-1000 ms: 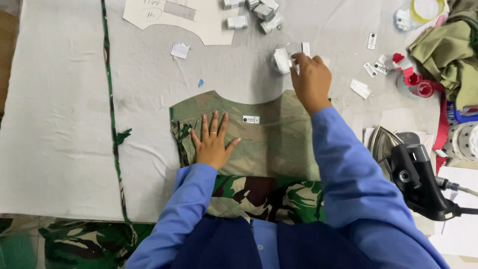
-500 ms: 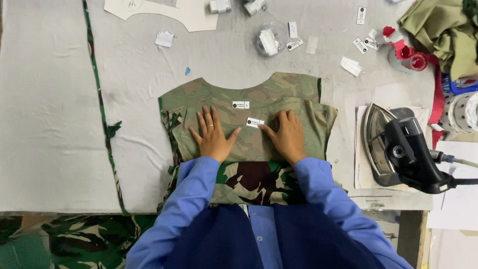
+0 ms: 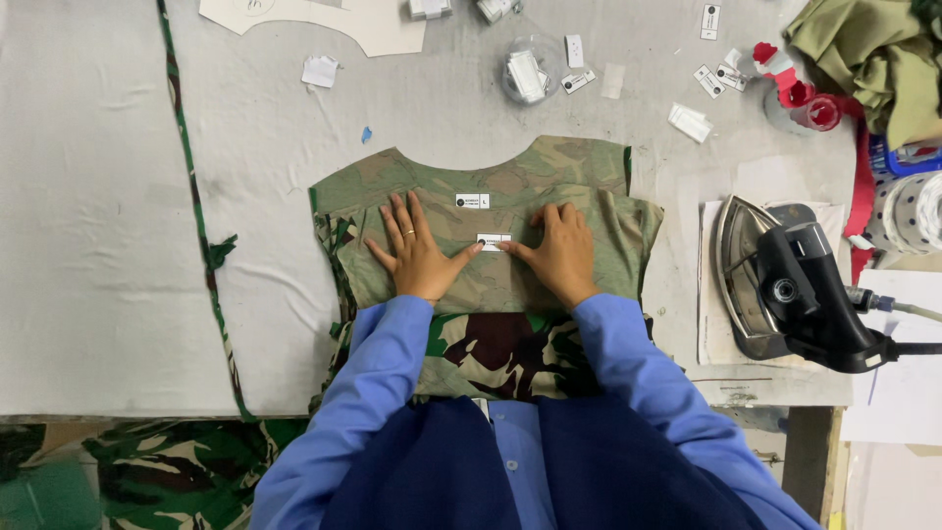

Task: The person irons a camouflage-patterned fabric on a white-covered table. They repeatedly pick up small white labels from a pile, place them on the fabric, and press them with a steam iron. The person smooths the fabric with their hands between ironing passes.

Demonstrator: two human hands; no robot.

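Right hand (image 3: 561,253), back from the desk's (image 3: 98,196) far side, now pins a small white label (image 3: 494,240) onto the camouflage garment (image 3: 491,285); left hand (image 3: 417,257) lies flat, fingers spread.

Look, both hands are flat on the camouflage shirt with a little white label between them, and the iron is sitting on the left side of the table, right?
Nearly. In the head view the left hand and right hand do lie flat on the camouflage shirt with the small white label between them. But the iron sits on the right side of the table, not the left.
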